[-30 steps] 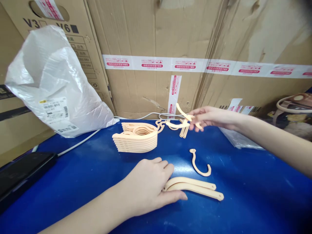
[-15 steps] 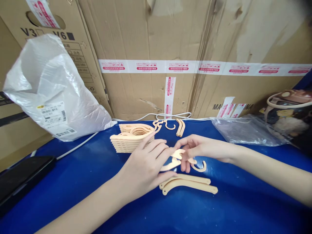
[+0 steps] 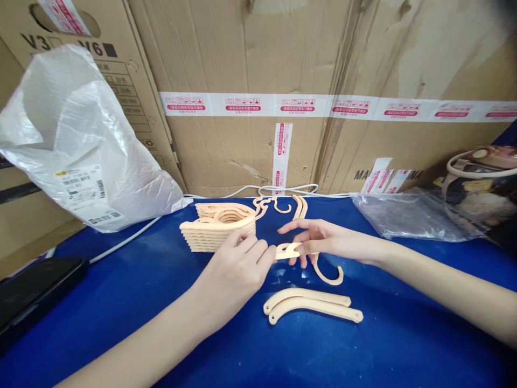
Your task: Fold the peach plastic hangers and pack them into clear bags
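A small cream plastic hanger piece with a curved cut-out (image 3: 287, 251) is stretched between my two hands just above the blue surface. My left hand (image 3: 238, 272) is closed on its left end, fingers curled. From the other side, my right hand (image 3: 319, 243) pinches the right end with thumb and fingers, its index finger extended. Below the right fingers is a cream hook (image 3: 333, 279); whether it joins the held piece is hidden. Two curved hanger arms (image 3: 313, 304) lie side by side nearer to me. Behind my left hand stands a stack of folded hangers (image 3: 218, 229).
More hooks (image 3: 283, 207) and curved arms (image 3: 299, 207) lie at the back beside a white cable (image 3: 246, 189). A white plastic bag (image 3: 89, 145) and black phone (image 3: 40, 296) are left. Clear plastic (image 3: 407, 215) lies right. Cardboard boxes (image 3: 242, 59) wall the back.
My left hand has gone from spread fingers to a closed grip on the hanger piece. The piece now lies flatter between both hands, and more of the hook shows. The view has shifted slightly.
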Tool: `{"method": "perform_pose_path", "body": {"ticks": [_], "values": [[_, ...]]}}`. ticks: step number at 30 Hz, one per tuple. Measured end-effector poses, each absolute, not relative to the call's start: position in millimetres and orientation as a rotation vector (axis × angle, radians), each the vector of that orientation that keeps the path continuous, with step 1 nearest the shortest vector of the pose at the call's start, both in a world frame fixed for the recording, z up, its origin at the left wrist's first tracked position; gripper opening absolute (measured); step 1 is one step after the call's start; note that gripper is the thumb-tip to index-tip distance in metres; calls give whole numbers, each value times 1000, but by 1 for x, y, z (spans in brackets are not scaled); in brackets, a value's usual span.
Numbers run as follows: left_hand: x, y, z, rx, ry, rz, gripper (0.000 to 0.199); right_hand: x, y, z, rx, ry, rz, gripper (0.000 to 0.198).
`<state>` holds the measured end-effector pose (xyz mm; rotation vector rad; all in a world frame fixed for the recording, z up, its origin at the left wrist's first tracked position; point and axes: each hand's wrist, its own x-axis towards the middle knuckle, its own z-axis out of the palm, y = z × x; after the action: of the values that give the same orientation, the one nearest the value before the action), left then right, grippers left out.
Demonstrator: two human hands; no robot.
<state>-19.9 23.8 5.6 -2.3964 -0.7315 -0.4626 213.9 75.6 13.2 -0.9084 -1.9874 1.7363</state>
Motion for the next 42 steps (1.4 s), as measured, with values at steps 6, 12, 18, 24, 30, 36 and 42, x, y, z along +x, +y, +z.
{"method": "perform_pose_path", "body": {"ticks": [6,12,18,24,30,36,42], "values": [[-19,25,0,-2372,-678,-441,31,205,65,13,-1120,-1904,1521,62],[-17,22,-5,-2390,-659,-430,31,204,69,9,-1163,-1900,1555,57],[-15,22,-12,-2469,-720,-409,30,208,77,0,-1120,-2048,1461,31],[-14,21,-16,-2553,-807,-395,30,206,77,-12,-1226,-2179,1036,27],[-13,23,-19,-2588,-836,-461,17,203,70,-6,-1312,-2358,556,19],[-15,24,-17,-2599,-884,-509,15,198,66,-2,-1250,-2501,101,17],[-16,23,-7,-2728,-952,-422,11,202,71,-7,-1192,-2528,33,20]]}}
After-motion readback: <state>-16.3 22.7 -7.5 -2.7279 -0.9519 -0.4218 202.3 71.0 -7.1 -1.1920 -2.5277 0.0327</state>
